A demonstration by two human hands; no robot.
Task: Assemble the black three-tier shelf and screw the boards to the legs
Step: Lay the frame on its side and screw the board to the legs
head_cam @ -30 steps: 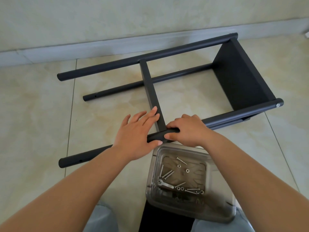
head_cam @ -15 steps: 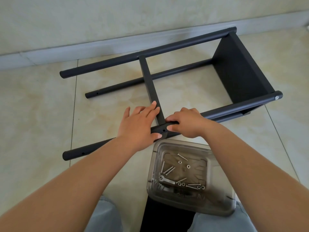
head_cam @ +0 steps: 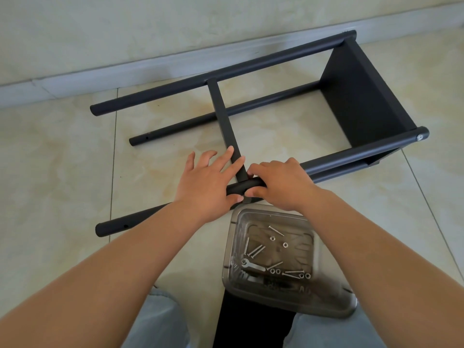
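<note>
The black shelf frame lies on its side on the tiled floor. Its near upper leg (head_cam: 351,155) runs from lower left to right, with a screw head at its right end (head_cam: 418,137). A wide board (head_cam: 361,101) is fixed at the right end. The middle board (head_cam: 223,121) stands edge-on between the legs. My left hand (head_cam: 211,187) rests over the near leg and the middle board, fingers spread, thumb under the leg. My right hand (head_cam: 278,184) grips the near leg where it meets the middle board.
A clear plastic tray (head_cam: 334,295) with several screws, washers and a small wrench (head_cam: 252,265) sits on a black board (head_cam: 251,327) by my knees. The far leg (head_cam: 216,76) lies near the wall's skirting. Bare tiles spread left and right.
Both hands stayed on the near leg at the middle board. The left hand's fingers spread a little wider, and the view shifted slightly.
</note>
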